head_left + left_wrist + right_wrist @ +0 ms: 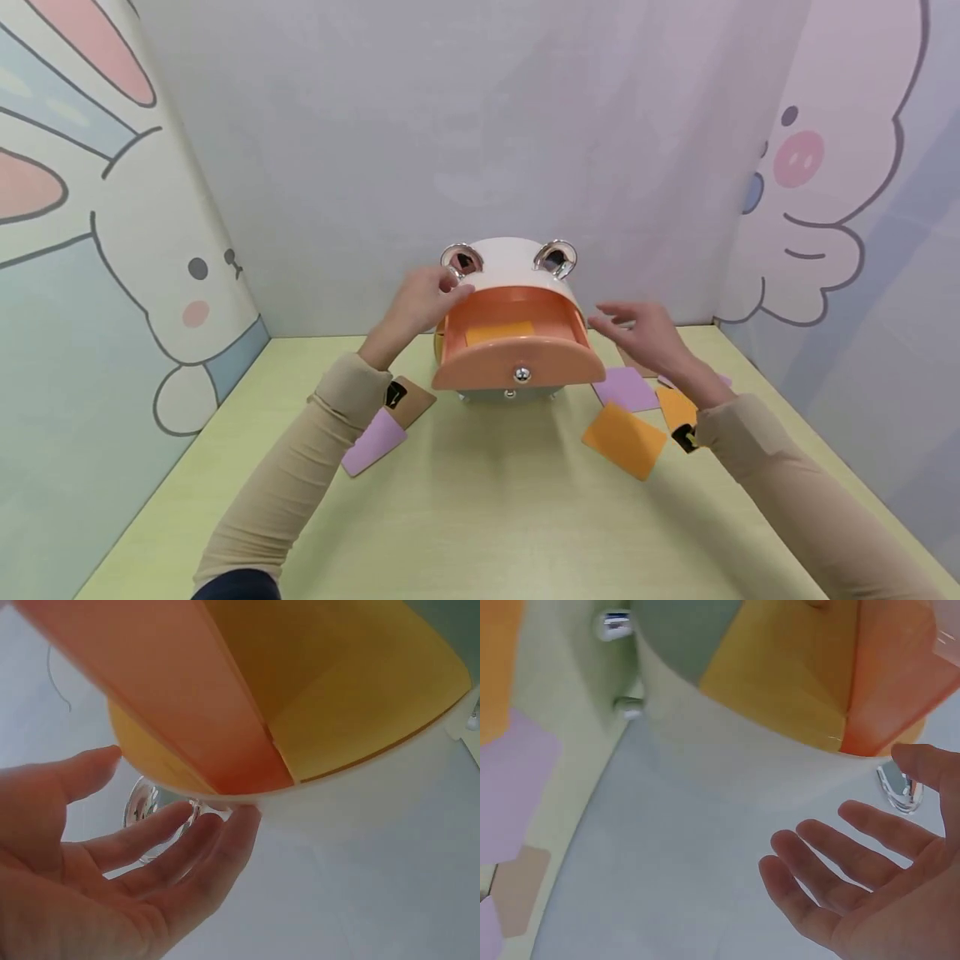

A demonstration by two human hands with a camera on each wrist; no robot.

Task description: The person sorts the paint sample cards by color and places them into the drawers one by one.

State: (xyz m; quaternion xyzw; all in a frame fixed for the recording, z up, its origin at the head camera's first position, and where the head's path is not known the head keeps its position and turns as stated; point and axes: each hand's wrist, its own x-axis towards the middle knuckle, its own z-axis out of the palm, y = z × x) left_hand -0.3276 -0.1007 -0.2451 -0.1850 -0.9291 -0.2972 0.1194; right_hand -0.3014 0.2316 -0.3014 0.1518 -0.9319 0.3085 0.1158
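Note:
A small drawer box [501,254] with a rounded white shell and two shiny ring eyes stands at the back of the table. Its upper orange drawer [480,364] is pulled out, and an orange card [501,332] lies inside. My left hand [422,302] is at the box's upper left; in the left wrist view its fingertips [244,817] meet the white shell near one ring eye [142,806], thumb apart. Off the box's right side hovers my right hand [647,335], fingers loosely spread and holding nothing. The right wrist view shows the white shell [727,754] beyond those fingers.
On the right of the table lie a purple card [625,389], an orange card [625,441] and several others. A brown card [412,402] and a purple card [375,442] lie by the left sleeve. A grey wall [337,167] rises behind the box.

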